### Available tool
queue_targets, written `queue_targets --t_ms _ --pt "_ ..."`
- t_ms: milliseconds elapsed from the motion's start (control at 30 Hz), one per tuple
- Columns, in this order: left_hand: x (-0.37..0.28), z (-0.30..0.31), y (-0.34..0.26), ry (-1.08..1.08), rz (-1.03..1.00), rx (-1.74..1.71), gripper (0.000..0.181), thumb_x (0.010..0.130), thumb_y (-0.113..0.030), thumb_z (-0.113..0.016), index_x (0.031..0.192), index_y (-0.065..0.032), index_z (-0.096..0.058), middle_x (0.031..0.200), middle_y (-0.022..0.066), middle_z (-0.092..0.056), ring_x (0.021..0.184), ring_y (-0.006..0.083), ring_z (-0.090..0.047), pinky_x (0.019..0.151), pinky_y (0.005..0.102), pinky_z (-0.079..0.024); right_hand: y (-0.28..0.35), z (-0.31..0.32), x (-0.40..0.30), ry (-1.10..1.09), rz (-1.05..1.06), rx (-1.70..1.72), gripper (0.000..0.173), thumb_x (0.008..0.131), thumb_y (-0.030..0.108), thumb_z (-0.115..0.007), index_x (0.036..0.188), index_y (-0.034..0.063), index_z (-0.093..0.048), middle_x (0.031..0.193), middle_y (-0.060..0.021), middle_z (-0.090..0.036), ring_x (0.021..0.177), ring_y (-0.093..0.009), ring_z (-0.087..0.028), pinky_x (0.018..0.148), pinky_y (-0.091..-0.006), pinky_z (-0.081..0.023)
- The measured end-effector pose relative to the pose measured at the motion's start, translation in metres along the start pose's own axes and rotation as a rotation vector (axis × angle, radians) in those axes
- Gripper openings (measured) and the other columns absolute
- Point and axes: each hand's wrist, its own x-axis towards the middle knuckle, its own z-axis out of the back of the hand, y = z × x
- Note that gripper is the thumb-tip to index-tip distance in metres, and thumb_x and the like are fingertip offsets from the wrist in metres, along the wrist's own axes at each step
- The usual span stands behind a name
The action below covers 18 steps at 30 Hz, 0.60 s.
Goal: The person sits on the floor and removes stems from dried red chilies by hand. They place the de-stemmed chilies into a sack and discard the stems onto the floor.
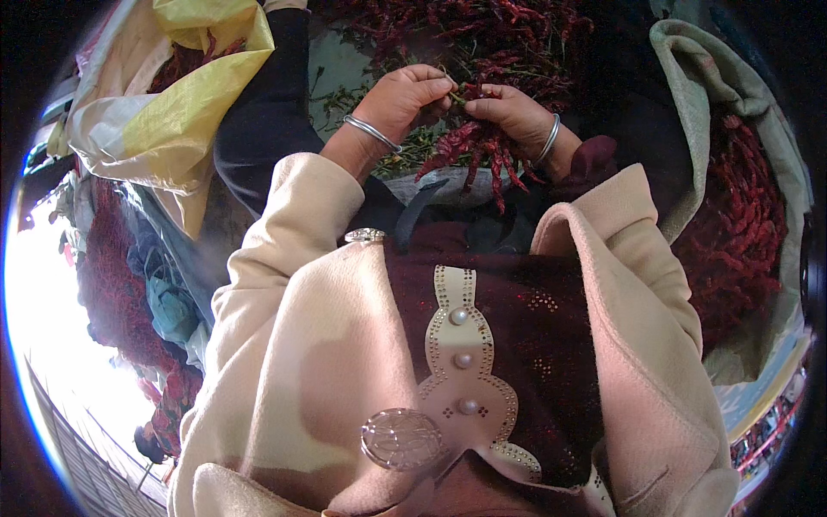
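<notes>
My right hand grips a bunch of dried red chili peppers whose tips hang down below the fingers. Thumb and fingers of my left hand pinch a greenish stem at the top of that bunch. The two hands are close together at chest front, each wrist wearing a silver bangle. Beneath and beyond them lies a heap of dried red chilies. Loose chili stems are scattered on the pale sheet to the left of the heap.
A yellow and white woven sack with chilies inside stands at the left. On the right, a grey-green sack with a rolled rim holds many red chilies. A blue-green plastic bag rests at lower left, near more red material.
</notes>
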Motion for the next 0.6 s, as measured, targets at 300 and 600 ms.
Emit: queue_targets --t_ms 300,600 --pt "-0.022 -0.023 -0.01 0.091 -0.638 0.826 0.01 0.072 -0.009 -0.05 0.073 0.0002 -0.052 0.064 0.0059 -0.05 0.06 0.0132 -0.049 0.056 0.0223 -0.039 -0.014 0.017 0.013 -0.042 0.115 -0.401 0.017 0.071 0.009 -0.051 0.085 0.0005 -0.051 0.072 -0.0037 -0.054 0.063 -0.01 -0.051 0.057 -0.0215 -0.043" --pt "-0.006 0.06 -0.009 0.076 -0.053 1.888 0.019 0.07 -0.023 -0.048 0.077 -0.0051 -0.052 0.079 0.0137 -0.052 0.077 0.0296 -0.049 0.064 0.0367 -0.04 0.01 0.009 -0.004 -0.043 0.089 -0.298 0.013 0.071 0.009 -0.05 0.081 0.003 -0.051 0.073 -0.0004 -0.052 0.064 -0.007 -0.048 0.06 -0.0191 -0.039"
